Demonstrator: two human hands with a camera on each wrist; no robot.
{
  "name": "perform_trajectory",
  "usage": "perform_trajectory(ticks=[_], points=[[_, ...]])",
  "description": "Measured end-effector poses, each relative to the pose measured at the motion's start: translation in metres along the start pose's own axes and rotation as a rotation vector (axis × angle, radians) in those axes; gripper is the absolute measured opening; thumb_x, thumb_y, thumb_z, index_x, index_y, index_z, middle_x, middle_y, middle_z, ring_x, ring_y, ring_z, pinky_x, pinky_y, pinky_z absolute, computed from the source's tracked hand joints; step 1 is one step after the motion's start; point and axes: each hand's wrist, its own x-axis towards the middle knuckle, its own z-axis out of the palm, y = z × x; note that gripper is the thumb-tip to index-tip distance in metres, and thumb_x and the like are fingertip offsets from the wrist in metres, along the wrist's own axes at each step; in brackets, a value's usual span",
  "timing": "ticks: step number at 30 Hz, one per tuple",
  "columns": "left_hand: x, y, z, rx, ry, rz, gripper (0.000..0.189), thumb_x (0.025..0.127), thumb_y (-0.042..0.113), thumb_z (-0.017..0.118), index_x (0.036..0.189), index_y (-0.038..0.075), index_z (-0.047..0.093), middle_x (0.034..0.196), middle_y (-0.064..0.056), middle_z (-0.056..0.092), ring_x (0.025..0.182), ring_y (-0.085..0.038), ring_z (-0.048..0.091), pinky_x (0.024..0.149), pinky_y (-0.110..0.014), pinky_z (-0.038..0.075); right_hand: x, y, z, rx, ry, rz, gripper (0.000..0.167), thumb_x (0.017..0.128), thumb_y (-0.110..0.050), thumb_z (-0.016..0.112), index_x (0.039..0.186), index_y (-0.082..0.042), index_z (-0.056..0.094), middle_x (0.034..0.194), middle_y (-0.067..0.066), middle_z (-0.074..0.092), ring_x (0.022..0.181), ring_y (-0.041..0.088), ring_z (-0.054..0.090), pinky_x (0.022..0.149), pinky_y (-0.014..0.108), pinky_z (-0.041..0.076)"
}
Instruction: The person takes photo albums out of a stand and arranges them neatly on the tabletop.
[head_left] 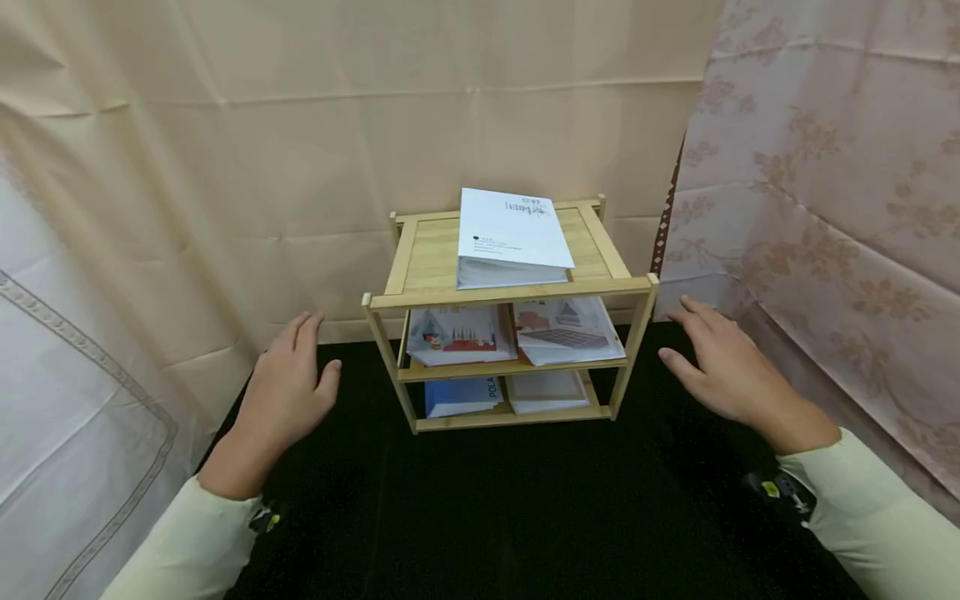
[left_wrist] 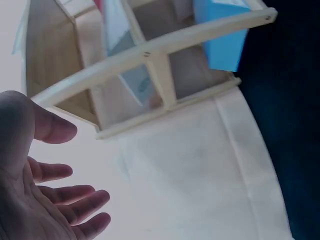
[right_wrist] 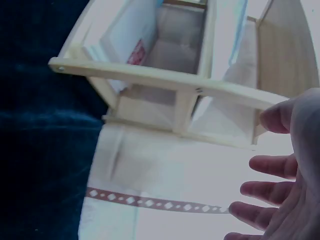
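Observation:
A three-tier wooden rack [head_left: 423, 254] stands in the middle of the head view. On its top board lies a thick white book [head_left: 510, 225] with dark lettering. The middle tier bears two picture-covered books, one at left [head_left: 461, 333] and one at right [head_left: 573, 329]. Below them are a blue book [head_left: 457, 397] and a white book [head_left: 551, 392]. My left hand [head_left: 288, 387] hovers left of the rack, fingers extended, holding nothing. On the opposite side my right hand [head_left: 723, 371] is likewise spread and apart from the rack. Both wrist views show the rack's side frames near the fingers.
The rack rests on a dark green cloth surface [head_left: 495, 500]. A beige curtain [head_left: 337, 167] hangs close behind it. Pinkish floral cloth [head_left: 840, 183] borders the right side, and white cloth with a trim band [head_left: 67, 400] borders the left.

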Motion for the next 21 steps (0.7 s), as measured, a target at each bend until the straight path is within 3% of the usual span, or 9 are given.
perform_trajectory(ticks=[10,15,21], points=[[0.010,0.027,-0.020,-0.016,0.187,0.142,0.064,0.094,0.018,0.066,0.149,-0.004,0.044,0.147,-0.029,0.049,0.128,-0.049,0.052,0.097,-0.071,0.045,0.002,-0.023,-0.027,0.045,0.157,-0.050,0.054,0.106,-0.030,0.053,0.148,0.003,0.045,0.152,0.029,0.043,0.137,0.049,0.043,0.109,0.069,0.035],[0.017,0.037,-0.033,0.000,0.230,0.185,0.064,0.091,0.017,0.067,0.148,-0.004,0.046,0.144,-0.027,0.052,0.126,-0.047,0.055,0.094,-0.068,0.048,0.005,-0.030,-0.039,0.043,0.186,-0.049,0.051,0.107,-0.030,0.052,0.146,0.002,0.047,0.148,0.028,0.046,0.134,0.048,0.045,0.107,0.069,0.036],[0.025,0.049,-0.044,0.012,0.223,0.212,0.063,0.090,0.015,0.067,0.148,-0.003,0.047,0.146,-0.025,0.052,0.122,-0.047,0.057,0.095,-0.066,0.048,0.010,-0.038,-0.052,0.028,0.217,-0.053,0.050,0.105,-0.026,0.053,0.146,0.001,0.048,0.148,0.028,0.048,0.133,0.048,0.047,0.106,0.069,0.037]])
